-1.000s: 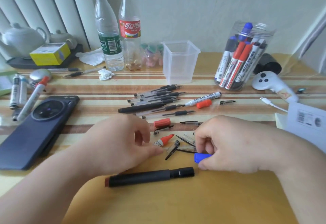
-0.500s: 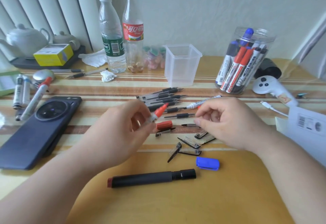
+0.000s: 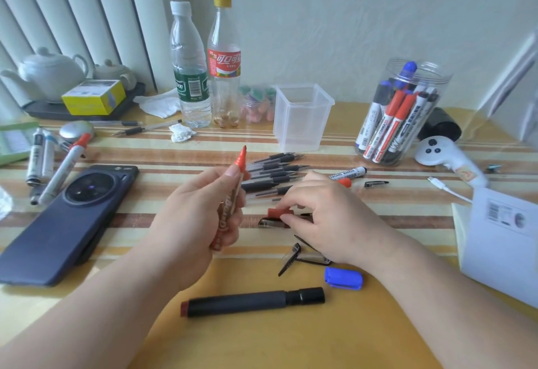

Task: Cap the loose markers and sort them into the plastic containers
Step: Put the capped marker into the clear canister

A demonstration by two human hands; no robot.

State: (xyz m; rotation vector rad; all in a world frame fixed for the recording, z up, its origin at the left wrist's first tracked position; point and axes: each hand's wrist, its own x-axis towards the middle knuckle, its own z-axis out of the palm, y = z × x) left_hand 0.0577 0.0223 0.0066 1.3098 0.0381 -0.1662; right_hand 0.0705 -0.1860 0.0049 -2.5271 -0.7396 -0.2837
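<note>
While our left grip [image 3: 198,220] curls its fingers and thumb round the barrel of the uncapped red whiteboard marker [image 3: 231,208], holding it nearly upright with the felt tip pointing up and away, our right grip [image 3: 332,220] pinches the small red plastic cap [image 3: 278,213] low at the striped yellow worktop [image 3: 291,339], just right of the marker. We cannot tell whether the cap rests there or is lifted.

We judge the marker light and stiff, its printed barrel smooth and a little slippery, so the hold belongs round mid-barrel, well below the wet tip. The cap seems lighter yet, hard and short. Taking it by its sides near the closed end leaves the mouth free to meet the tip, and seating it should need a firm, straight push.

Beyond both grips stands the clear square plastic tub [image 3: 302,124], and further right the clear round plastic jar [image 3: 422,77] holding capped markers. Nearer us than the right grip lies a blue plastic cap [image 3: 343,278].
</note>
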